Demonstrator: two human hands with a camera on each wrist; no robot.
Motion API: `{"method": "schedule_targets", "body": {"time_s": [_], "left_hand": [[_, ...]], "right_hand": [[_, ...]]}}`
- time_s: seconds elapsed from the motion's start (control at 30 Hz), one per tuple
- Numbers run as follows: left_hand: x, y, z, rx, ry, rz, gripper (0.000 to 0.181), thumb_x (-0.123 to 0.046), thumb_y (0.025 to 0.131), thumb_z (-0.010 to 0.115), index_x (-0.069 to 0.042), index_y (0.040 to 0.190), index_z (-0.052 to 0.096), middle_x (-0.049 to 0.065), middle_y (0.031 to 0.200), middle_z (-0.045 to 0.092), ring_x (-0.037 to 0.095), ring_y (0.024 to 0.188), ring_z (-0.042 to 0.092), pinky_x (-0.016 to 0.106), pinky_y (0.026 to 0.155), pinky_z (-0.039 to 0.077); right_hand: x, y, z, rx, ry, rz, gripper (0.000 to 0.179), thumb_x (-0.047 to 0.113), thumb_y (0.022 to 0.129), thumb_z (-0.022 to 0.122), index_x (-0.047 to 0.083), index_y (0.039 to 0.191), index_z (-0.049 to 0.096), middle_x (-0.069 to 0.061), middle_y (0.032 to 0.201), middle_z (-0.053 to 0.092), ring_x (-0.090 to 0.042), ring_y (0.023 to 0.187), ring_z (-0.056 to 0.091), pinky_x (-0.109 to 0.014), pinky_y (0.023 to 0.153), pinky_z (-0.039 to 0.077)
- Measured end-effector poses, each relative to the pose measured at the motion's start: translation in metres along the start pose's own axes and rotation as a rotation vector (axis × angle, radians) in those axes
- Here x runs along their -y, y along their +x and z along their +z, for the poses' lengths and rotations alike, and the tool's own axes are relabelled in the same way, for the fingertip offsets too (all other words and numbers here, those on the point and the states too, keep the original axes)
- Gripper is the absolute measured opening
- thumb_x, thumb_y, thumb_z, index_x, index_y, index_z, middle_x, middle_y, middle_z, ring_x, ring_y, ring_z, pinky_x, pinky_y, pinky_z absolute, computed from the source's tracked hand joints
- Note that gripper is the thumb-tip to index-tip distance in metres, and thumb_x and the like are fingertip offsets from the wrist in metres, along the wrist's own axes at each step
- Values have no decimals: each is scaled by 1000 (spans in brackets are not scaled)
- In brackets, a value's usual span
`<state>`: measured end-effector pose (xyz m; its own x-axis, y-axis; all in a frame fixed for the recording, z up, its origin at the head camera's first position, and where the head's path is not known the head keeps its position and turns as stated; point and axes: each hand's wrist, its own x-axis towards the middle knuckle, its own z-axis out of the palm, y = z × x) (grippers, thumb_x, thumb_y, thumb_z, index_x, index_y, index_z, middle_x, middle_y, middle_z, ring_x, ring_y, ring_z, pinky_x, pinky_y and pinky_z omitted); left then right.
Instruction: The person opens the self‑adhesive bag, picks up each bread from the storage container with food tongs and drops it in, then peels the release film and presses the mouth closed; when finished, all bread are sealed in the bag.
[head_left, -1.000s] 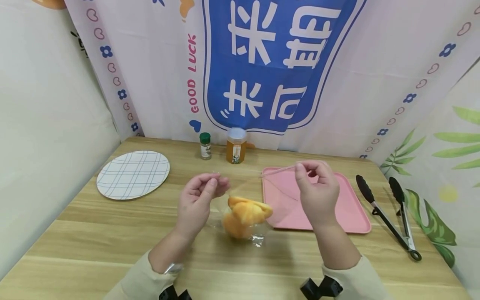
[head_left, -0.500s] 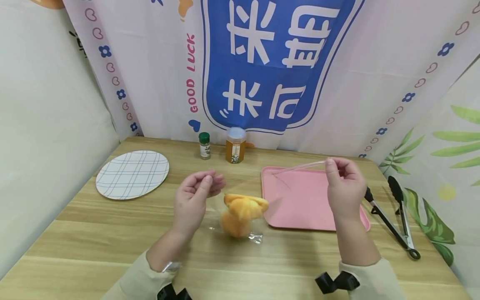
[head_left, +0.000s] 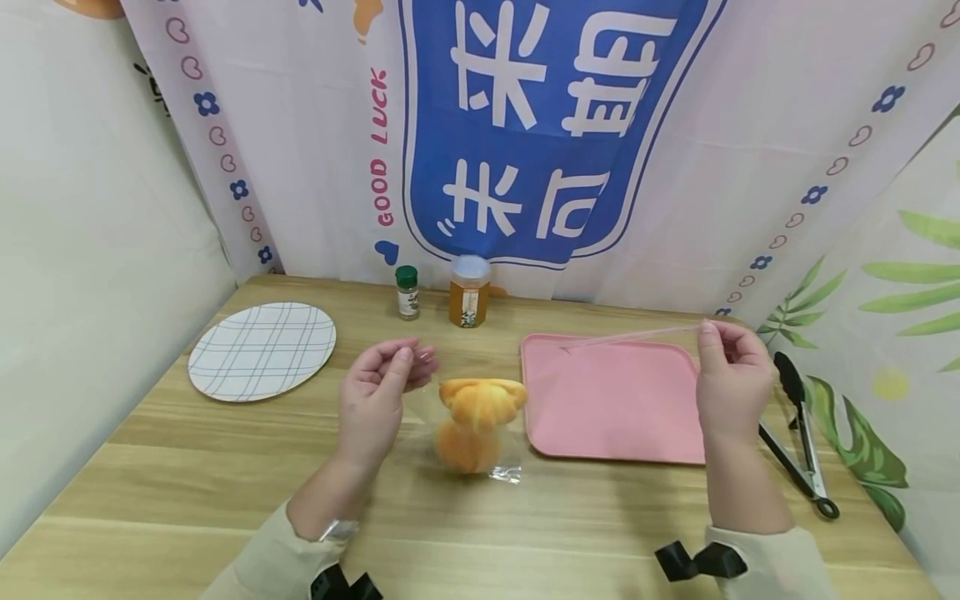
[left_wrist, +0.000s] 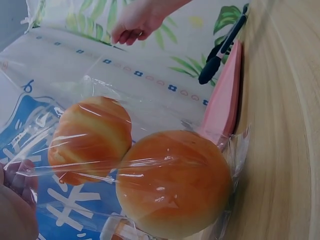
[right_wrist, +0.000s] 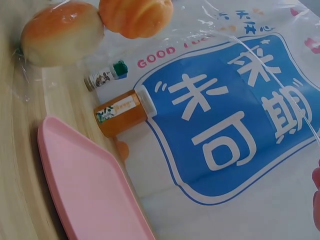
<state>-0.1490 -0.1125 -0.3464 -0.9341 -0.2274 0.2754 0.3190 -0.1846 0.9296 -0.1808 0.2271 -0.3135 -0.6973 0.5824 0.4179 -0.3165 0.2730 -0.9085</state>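
A clear plastic bag (head_left: 506, 474) holds a round bun (left_wrist: 172, 185) and a smaller ridged bread roll (left_wrist: 92, 137). The left hand (head_left: 373, 398) pinches the bag's upper edge at its left side; in the left wrist view the film stretches from that hand (left_wrist: 19, 202) over both breads. Far to the right, the right hand (head_left: 735, 385) pinches the end of a thin clear string (head_left: 637, 336), pulled out nearly level above the pink tray (head_left: 615, 400). In the right wrist view the string (right_wrist: 272, 75) runs from the bag's film toward the fingertips (right_wrist: 317, 195).
At the left lies a round plate (head_left: 262, 352) with a checked pattern. A green-capped shaker (head_left: 407, 293) and a hexagonal amber jar (head_left: 469, 292) stand at the back by the printed cloth. Black-tipped tongs (head_left: 810, 442) lie at the right, partly behind the right hand.
My right hand has moved rightward, drawing the string out farther over the tray and now covering part of the tongs. The left hand and the bagged breads have drifted slightly left.
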Motion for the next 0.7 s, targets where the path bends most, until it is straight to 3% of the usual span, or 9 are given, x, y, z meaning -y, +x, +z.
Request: {"method": "schedule_targets", "body": {"time_s": [0.27, 0.5, 0.7], "left_hand": [[2, 2, -1, 11, 6, 11, 22, -7, 102, 50, 10, 114, 56, -11, 92, 75, 10, 85, 74, 26, 79, 62], [4, 2, -1, 29, -8, 26, 18, -4, 102, 49, 8, 111, 57, -10, 92, 75, 9, 86, 73, 25, 80, 61], [5, 3, -2, 24, 3, 37, 16, -4, 102, 48, 7, 109, 58, -10, 91, 74, 10, 86, 74, 26, 80, 62]], "right_hand": [[-4, 7, -13, -75, -15, 18, 26, 14, 92, 67, 32, 74, 64, 19, 69, 58, -5, 70, 48, -11, 59, 41], [-9, 9, -24, -117, 1, 71, 22, 15, 92, 68, 28, 74, 65, 14, 74, 58, -5, 72, 48, -10, 60, 41], [-11, 8, -37, -140, 155, 107, 19, 10, 91, 68, 18, 73, 66, 9, 68, 60, -6, 68, 47, -9, 54, 39]]}}
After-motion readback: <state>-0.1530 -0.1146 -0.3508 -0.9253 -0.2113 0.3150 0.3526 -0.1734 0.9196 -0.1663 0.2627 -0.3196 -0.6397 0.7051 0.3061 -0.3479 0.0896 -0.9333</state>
